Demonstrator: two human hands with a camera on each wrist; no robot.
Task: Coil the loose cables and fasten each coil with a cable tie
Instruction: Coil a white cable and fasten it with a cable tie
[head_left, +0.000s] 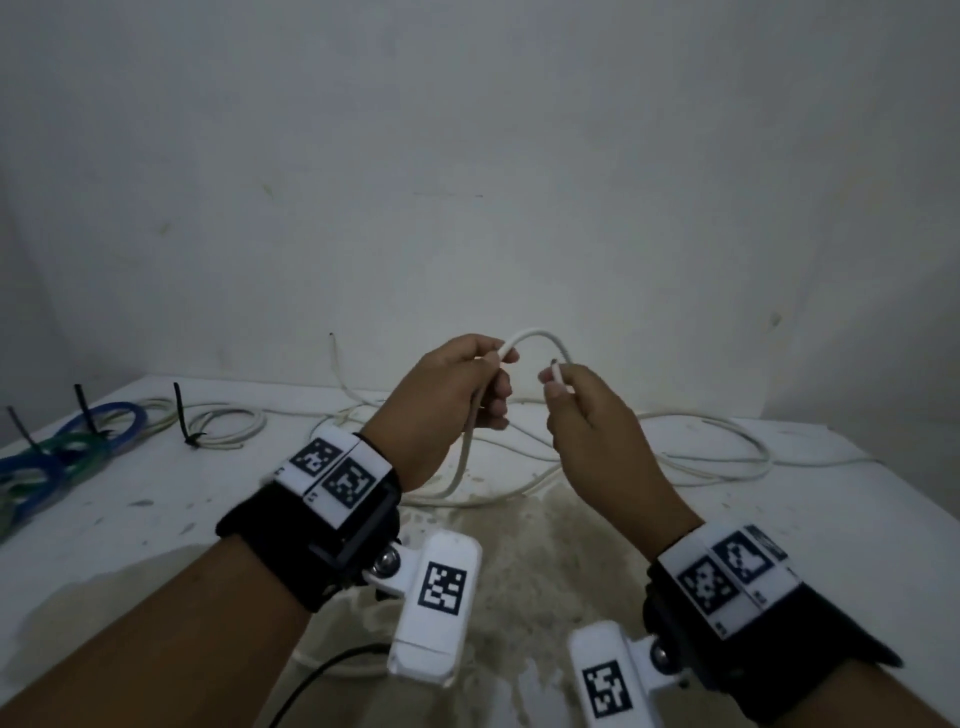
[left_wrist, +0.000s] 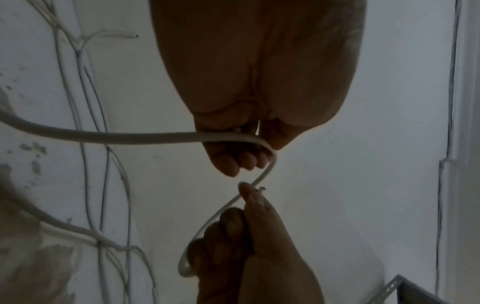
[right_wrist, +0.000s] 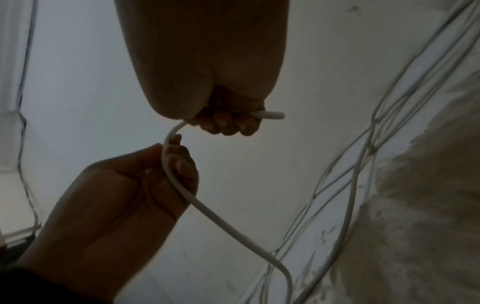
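A thick white cable (head_left: 535, 335) arcs in the air between my two hands above the white table (head_left: 156, 519). My left hand (head_left: 493, 374) grips it with curled fingers, and the cable hangs down from that fist to the table (left_wrist: 130, 135). My right hand (head_left: 558, 382) pinches the cable close to its cut end, which pokes out past the fingers (right_wrist: 272, 114). In the right wrist view my left hand (right_wrist: 166, 164) shows below, wrapped round the cable (right_wrist: 221, 220). The rest of the cable lies in wide loose loops (head_left: 701, 452) on the table behind my hands.
At the far left lie tied coils: a white coil (head_left: 228, 426) with a black cable tie (head_left: 182, 415), and blue and green coils (head_left: 104, 421) with ties standing up. A thin black wire (head_left: 322, 675) runs near the front edge. A white wall rises behind.
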